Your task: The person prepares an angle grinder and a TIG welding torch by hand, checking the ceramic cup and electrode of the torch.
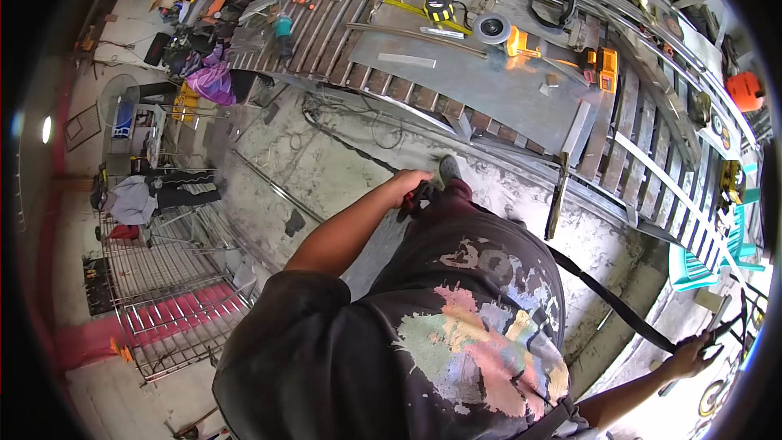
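My left hand (410, 186) is closed around a small black and red tool (421, 196) held against my dark, paint-stained shorts, just above my shoe (449, 168). My right hand (691, 356) reaches out at the lower right and grips the end of a thin metal piece (717, 315). A black strap (607, 300) runs from my body toward that hand. My paint-splashed black shirt (423, 350) fills the lower middle and hides what lies under it.
A slatted metal workbench (652, 155) spans the top, bearing a steel sheet (489, 85), a yellow tape measure (440, 8), a grinder (498, 30) and a yellow drill (603, 67). Wire racks (171, 301) stand at left. The floor is dusty concrete (342, 163).
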`<state>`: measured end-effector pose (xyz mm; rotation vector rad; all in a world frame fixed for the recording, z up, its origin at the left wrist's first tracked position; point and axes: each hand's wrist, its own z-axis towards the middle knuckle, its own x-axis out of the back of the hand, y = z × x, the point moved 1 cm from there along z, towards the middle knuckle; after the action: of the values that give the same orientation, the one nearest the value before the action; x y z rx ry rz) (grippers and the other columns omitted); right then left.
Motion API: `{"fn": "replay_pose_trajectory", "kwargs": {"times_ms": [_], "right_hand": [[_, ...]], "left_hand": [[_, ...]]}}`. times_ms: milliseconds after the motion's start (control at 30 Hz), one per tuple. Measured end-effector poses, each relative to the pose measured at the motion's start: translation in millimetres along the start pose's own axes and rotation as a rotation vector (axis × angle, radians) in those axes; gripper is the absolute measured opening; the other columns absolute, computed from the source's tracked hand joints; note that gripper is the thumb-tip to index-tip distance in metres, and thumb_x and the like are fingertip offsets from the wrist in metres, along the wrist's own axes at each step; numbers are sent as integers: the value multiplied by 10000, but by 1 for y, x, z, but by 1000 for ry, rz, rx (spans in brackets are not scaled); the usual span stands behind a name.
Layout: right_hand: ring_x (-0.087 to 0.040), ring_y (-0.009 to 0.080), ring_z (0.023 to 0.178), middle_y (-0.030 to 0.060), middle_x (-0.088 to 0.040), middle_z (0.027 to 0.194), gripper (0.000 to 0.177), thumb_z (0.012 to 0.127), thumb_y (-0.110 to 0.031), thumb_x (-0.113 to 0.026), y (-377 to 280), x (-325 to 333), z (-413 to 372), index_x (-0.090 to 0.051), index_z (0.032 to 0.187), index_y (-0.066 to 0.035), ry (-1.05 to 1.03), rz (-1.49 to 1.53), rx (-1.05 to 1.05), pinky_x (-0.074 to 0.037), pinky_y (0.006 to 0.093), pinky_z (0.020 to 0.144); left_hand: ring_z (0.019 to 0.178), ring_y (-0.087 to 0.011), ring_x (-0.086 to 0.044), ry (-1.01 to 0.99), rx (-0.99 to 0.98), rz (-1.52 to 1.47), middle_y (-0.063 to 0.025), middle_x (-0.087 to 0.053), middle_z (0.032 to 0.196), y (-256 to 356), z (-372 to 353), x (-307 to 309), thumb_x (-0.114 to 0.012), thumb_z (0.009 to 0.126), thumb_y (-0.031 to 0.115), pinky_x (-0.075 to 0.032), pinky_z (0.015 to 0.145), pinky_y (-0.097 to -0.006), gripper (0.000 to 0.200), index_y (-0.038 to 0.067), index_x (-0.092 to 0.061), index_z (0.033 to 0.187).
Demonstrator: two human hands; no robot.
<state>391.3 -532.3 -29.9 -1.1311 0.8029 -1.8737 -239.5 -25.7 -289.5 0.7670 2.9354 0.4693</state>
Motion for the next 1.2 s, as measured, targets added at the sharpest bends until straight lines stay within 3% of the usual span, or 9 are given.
{"fn": "replay_pose_trajectory", "kwargs": {"times_ms": [300, 500, 633, 700, 767, 933, 1000, 1100, 1200], "right_hand": [[-600, 143, 599, 120, -720, 851, 452, 988, -112, -801, -86, 2, -22, -572, 1377, -84, 227, -29, -135, -457, 278, 476], [-625, 148, 604, 109, -730, 823, 373, 1004, -185, -771, -80, 35, 43, -616, 1318, -56, 24, -256, -39, -466, 281, 477], [-653, 154, 613, 94, -730, 815, 322, 1018, -212, -737, -112, 45, 78, -646, 1280, -49, 5, -427, 46, -495, 289, 483], [-667, 157, 618, 87, -730, 811, 302, 1025, -225, -719, -119, 49, 96, -661, 1261, -46, -12, -506, 53, -510, 293, 486], [-681, 159, 623, 79, -729, 807, 289, 1032, -239, -702, -114, 52, 108, -675, 1242, -42, -20, -567, 38, -525, 297, 489], [-716, 166, 635, 60, -729, 797, 284, 1050, -272, -659, 65, 63, 198, -712, 1195, -34, -348, -1013, -148, -561, 307, 496], [-566, 141, 532, 60, -650, 764, 298, 1032, -259, -675, 4, -45, 37, -692, 1104, 30, -348, -289, -275, -459, 285, 463], [-508, 113, 514, 30, -599, 733, 303, 1044, -292, -684, 28, -119, -51, -649, 1128, -4, -537, -148, -509, -418, 280, 472], [-475, 130, 508, 27, -540, 659, 221, 1049, -211, -661, 121, -159, -72, -681, 994, 2, -623, -59, -678, -340, 321, 449]], "left_hand": [[542, -160, -503, 233, 83, -241, 13, -540, 665, -92, 141, -14, -683, 1004, 526, -415, 459, -344, 378, 178, -703, 857], [595, -152, -519, 300, 170, -534, 20, -517, 736, -103, 233, -61, -818, 891, 603, -444, 452, -351, 438, 186, -698, 945], [489, -170, -491, 176, 92, -701, 41, -550, 663, -132, 285, -64, -859, 847, 606, -473, 461, -361, 430, 211, -690, 866], [735, -289, -736, -266, -38, -1006, -68, -752, 858, -113, 248, -57, -781, 940, 458, -615, 670, -484, 298, 169, -708, 924], [917, -333, -749, -404, -163, -1248, -118, -769, 956, -109, 259, -40, -715, 985, 409, -615, 880, -544, 290, 119, -727, 997], [830, -281, -734, -186, -342, -1308, -89, -762, 932, -169, 289, 137, -597, 1013, 410, -611, 769, -497, 339, 109, -753, 996], [813, -312, -730, -44, -434, -1224, -137, -761, 936, -160, 252, 209, -504, 1027, 409, -607, 762, -523, 434, 53, -751, 1005], [823, -407, -704, 227, -613, -1100, -234, -742, 928, -87, 126, 289, -527, 937, 352, -572, 718, -580, 427, -11, -715, 1062], [766, -312, -689, 446, -984, -1418, -95, -729, 895, -39, 80, 382, -590, 1011, 393, -548, 652, -492, 322, 95, -714, 1016]]}}
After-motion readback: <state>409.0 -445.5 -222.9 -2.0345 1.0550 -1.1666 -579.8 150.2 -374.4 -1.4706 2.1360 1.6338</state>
